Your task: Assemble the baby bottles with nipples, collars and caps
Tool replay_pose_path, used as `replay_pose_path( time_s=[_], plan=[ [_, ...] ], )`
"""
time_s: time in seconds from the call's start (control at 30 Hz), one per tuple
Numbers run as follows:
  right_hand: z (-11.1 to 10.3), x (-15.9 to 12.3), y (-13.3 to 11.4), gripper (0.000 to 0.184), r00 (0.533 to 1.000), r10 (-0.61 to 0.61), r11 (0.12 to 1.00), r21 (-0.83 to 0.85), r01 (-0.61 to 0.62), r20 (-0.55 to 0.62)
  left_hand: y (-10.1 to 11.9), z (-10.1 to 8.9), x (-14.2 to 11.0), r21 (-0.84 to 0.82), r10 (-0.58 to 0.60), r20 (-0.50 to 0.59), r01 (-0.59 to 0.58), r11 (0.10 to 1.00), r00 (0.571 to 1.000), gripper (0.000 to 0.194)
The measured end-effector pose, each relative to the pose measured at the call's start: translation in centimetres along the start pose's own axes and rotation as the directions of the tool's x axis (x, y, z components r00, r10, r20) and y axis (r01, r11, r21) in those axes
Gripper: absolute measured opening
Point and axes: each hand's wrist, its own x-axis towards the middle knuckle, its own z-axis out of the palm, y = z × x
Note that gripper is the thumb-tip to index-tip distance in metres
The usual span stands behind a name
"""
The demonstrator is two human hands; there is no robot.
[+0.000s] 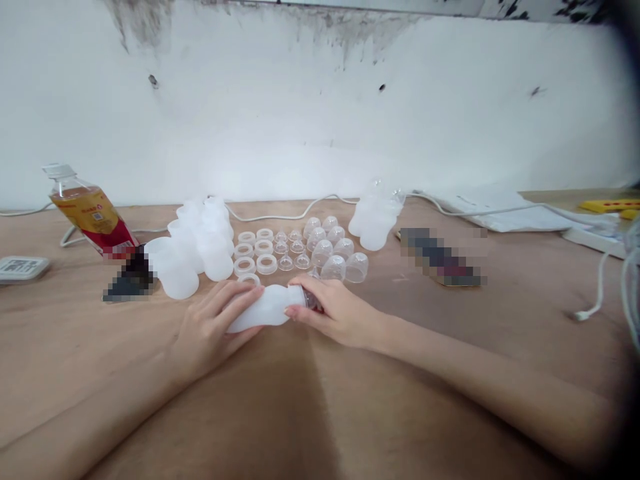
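Note:
A white baby bottle (267, 307) lies on its side between my hands, just above the front of the table. My left hand (213, 323) is closed around its body. My right hand (337, 310) grips the ring at the neck, thumb and fingers wrapped round it; what lies in the palm is partly hidden. Beyond my hands stand white ring collars (267, 264), see-through nipples (301, 261) and see-through dome caps (356, 267) in rows. White bottle bodies (219, 257) cluster at the left, and several bottles with tops (375, 227) stand at the back right.
A drink bottle (95, 217) with a dark, pixelated phone-like thing (131, 275) is at left, near a small pale box (23, 268). To the right lie a phone (440, 257), white bags (500, 210), and a power strip (590, 237). A white cable (285, 219) runs along the wall.

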Motion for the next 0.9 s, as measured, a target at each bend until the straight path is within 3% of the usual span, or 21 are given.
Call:
replay_pose_path(
  time_s=[0.13,0.27,0.37,0.43,0.5,0.57,0.6,0.67,0.77,0.9],
  plan=[
    [0.4,-0.2,-0.1,0.035,0.997,0.074,0.996,0.059,-0.074,-0.001,-0.3,0.1,-0.3,0.029,0.073,-0.042,-0.072,0.997,0.996,0.055],
    [-0.1,0.2,-0.7,0.039,0.993,0.108,0.992,0.066,-0.111,0.040,0.0,-0.1,-0.2,0.033,0.040,-0.014,-0.040,0.999,0.999,0.052],
    [-2.0,0.4,-1.1,0.044,0.992,0.128,0.981,-0.148,-0.125,0.013,0.3,-0.2,0.1,-0.032,-0.065,0.001,0.065,0.997,0.998,0.046],
    [-4.0,0.5,-1.0,0.042,0.974,0.168,0.882,-0.417,-0.218,-0.154,0.3,-0.2,0.3,-0.078,-0.187,-0.006,0.186,0.979,0.982,0.042],
    [-5.9,0.4,-0.2,0.036,0.926,0.201,0.690,-0.625,-0.365,-0.319,0.2,-0.1,0.6,-0.111,-0.329,-0.014,0.326,0.939,0.944,0.039],
    [-7.3,0.2,1.0,0.035,0.900,0.276,0.540,-0.720,-0.436,-0.338,0.1,-0.1,0.8,-0.134,-0.445,-0.008,0.440,0.888,0.896,0.039],
    [-7.8,0.1,1.8,0.037,0.893,0.328,0.504,-0.743,-0.441,-0.308,0.0,-0.1,0.8,-0.146,-0.486,-0.006,0.480,0.865,0.874,0.038],
    [-8.1,0.1,3.3,0.039,0.889,0.409,0.516,-0.751,-0.412,-0.207,-0.1,-0.1,1.0,-0.167,-0.537,0.002,0.530,0.831,0.843,0.038],
    [-7.8,0.3,5.1,0.032,0.900,0.427,0.608,-0.710,-0.356,-0.085,-0.1,-0.2,1.1,-0.196,-0.567,0.014,0.558,0.807,0.824,0.038],
    [-8.2,0.3,5.8,0.018,0.899,0.428,0.627,-0.688,-0.366,-0.089,-0.3,-0.2,1.4,-0.218,-0.613,0.026,0.603,0.767,0.789,0.037]
  ],
)
